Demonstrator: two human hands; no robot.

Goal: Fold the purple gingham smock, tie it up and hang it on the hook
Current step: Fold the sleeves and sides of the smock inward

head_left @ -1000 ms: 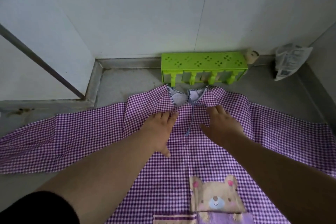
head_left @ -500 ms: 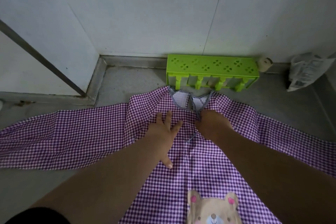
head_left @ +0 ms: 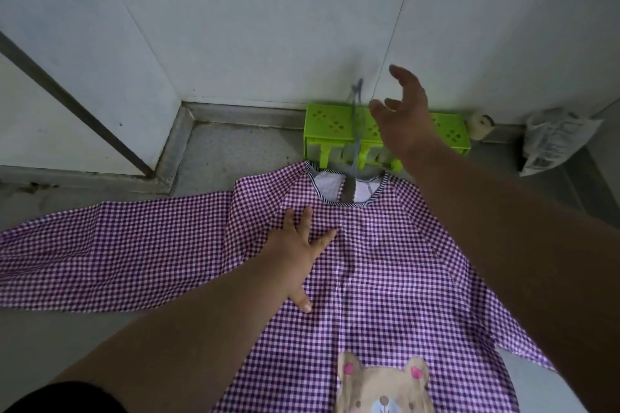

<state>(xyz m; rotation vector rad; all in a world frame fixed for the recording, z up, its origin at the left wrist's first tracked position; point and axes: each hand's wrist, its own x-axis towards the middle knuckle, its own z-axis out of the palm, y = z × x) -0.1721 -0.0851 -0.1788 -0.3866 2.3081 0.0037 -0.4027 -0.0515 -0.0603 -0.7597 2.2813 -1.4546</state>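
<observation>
Left hand (head_left: 297, 245) presses flat, fingers spread, on the soft, light smock (head_left: 385, 265); right hand (head_left: 404, 117) hovers open-fingered near its neck tie (head_left: 356, 117), probably the best hold.

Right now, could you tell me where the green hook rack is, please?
In the head view the green hook rack lies on the floor against the wall, just beyond the smock neckline, partly behind the raised right hand.

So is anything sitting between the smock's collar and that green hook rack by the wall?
Nothing solid. The purple gingham smock lies with its collar right in front of the green hook rack. Only its own tie string and the raised right hand cross in front of the rack; the left hand presses the smock flat.
</observation>
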